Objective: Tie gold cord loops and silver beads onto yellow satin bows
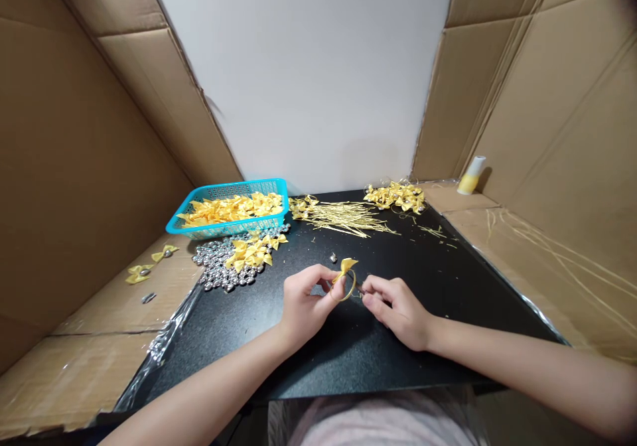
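Observation:
My left hand (311,300) pinches a yellow ribbon bow (345,269) between thumb and fingers, above the black tabletop. A loop of gold cord (353,288) curves down from the bow on its right side. Close by on the right, my right hand (395,310) is closed, thumb against fingers, around something small and dark that I cannot make out. Its fingertips are just right of the cord loop. Beyond the bow, a small round silver piece (333,258) lies on the black table (308,366).
At the back left, a turquoise basket (226,228) holds yellow bows. Before it lie silver beads (213,267) with bows (249,253) on top. Cut gold cords (348,217) and finished-looking bows (398,196) lie behind. A thread spool (471,175) stands right; cardboard walls (572,101) flank the table.

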A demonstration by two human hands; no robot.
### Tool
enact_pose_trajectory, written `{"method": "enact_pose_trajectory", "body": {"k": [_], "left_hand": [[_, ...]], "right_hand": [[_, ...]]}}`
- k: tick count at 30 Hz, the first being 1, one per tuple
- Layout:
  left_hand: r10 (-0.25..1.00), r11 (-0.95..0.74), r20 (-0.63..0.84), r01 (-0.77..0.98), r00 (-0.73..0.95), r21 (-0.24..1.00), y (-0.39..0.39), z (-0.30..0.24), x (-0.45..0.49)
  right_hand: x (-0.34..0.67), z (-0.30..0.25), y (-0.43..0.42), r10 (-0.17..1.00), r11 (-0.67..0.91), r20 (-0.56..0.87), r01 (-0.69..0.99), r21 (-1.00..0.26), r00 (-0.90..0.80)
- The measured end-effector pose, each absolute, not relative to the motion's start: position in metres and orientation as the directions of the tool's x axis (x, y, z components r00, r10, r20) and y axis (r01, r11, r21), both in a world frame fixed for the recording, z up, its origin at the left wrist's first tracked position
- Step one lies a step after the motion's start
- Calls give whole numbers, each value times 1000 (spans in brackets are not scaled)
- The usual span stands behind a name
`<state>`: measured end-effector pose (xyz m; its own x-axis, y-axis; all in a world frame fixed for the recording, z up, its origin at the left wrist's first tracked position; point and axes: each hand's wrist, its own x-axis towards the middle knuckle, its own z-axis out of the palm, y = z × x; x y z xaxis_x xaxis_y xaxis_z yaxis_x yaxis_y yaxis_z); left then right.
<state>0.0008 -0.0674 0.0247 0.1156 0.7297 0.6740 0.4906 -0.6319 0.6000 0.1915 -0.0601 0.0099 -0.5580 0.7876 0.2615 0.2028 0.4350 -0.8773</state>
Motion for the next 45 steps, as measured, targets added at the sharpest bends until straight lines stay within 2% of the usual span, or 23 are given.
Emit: {"method": "enact_pose_trajectory", "body": {"k": [12,19,23,26,28,30,34,36,39,45], "left_hand": [[820,-556,561,395,117,731,-65,22,1],[865,-495,491,341,106,799,-64,20,1],[871,-488,478,303,110,819,-64,20,2],[905,-423,418,238,76,874,-63,21,2],[935,-354,348,174,66,919,-62,22,2],[960,-275,267,123,81,954,-60,23,2],[988,-132,126,64,91,989,-56,23,2],[992,-85,81,39,92,996,-55,24,3],[994,-44,42,19,104,999,-54,24,3],[993,-20,19,1,117,1000,-53,23,4]], "right_hand": [[195,8,-56,753,474,291,180,-862,-590],[197,9,-51,749,532,304,260,-806,-589],[198,9,-53,686,608,321,272,-746,-652],[201,11,-49,598,711,359,268,-651,-716],[206,14,-42,530,797,378,294,-527,-759],[212,17,-31,509,843,368,364,-396,-778],[224,19,-8,664,746,257,603,-282,-702],[226,17,0,714,699,193,670,-250,-673],[225,13,4,709,702,177,660,-267,-683],[222,6,6,670,730,249,561,-390,-699]]}}
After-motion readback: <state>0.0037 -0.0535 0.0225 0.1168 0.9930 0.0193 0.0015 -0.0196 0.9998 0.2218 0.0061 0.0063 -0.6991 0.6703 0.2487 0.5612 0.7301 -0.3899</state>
